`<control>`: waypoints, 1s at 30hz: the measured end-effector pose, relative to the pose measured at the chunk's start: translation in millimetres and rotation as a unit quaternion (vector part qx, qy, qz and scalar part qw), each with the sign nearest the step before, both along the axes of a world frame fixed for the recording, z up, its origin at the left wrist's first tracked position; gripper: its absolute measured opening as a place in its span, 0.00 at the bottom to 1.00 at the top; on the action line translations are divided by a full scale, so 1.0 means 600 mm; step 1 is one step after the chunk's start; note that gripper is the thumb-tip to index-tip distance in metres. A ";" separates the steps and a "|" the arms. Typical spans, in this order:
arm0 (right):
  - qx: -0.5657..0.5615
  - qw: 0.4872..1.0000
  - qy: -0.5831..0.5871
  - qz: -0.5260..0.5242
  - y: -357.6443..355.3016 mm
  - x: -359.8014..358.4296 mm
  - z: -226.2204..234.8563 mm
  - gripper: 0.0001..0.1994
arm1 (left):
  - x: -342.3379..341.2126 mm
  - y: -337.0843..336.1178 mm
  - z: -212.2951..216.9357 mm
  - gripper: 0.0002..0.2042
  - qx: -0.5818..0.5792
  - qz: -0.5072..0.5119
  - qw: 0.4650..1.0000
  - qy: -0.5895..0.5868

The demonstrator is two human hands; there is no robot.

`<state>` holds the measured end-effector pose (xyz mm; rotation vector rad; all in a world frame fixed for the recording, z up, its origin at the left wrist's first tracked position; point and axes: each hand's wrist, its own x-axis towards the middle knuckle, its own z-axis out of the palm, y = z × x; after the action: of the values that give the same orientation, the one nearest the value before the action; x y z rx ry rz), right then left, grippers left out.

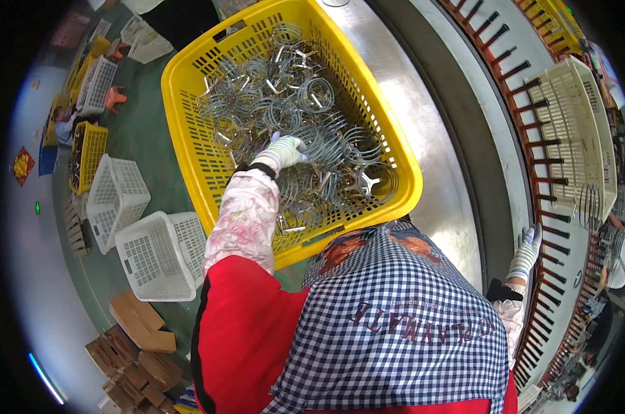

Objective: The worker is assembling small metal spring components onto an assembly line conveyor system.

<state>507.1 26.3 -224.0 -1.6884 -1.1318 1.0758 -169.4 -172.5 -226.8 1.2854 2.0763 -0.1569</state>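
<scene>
My left hand, in a striped glove, reaches into a large yellow basket. Its fingers are curled at a coiled wire part on top of a heap of similar shiny metal parts. These have looped wire rings and short bright metal pieces, some star-shaped. The fingers partly cover their contact with the wire. Off to the right, my right hand, gloved too, stretches its fingers beside a long rack of dark rod-like handles, with nothing visible held in it.
A steel surface lies right of the basket. Beyond the rack are a cream crate and a hanging wire-looped piece. White crates and cardboard boxes stand on the green floor. A seated person is far left.
</scene>
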 end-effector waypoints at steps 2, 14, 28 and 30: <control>0.011 1.000 -0.019 0.020 -0.013 -0.027 0.020 0.24 | -0.015 -0.016 0.011 0.18 0.004 0.043 0.998 -0.040; 0.024 0.922 -0.053 0.383 -0.036 -0.271 0.093 0.27 | 0.173 0.192 0.231 0.17 0.190 0.085 0.933 -0.295; -0.229 0.886 0.224 0.334 0.004 -0.231 0.116 0.14 | 0.423 0.336 0.309 0.24 0.365 0.082 0.806 -0.458; -0.198 0.894 0.264 0.304 0.013 -0.180 0.129 0.16 | 0.418 0.326 0.301 0.24 0.351 0.118 0.811 -0.452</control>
<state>399.3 34.0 -146.8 -1.1896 -1.1411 2.1335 81.2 23.3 -46.4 1.1112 1.4028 1.2112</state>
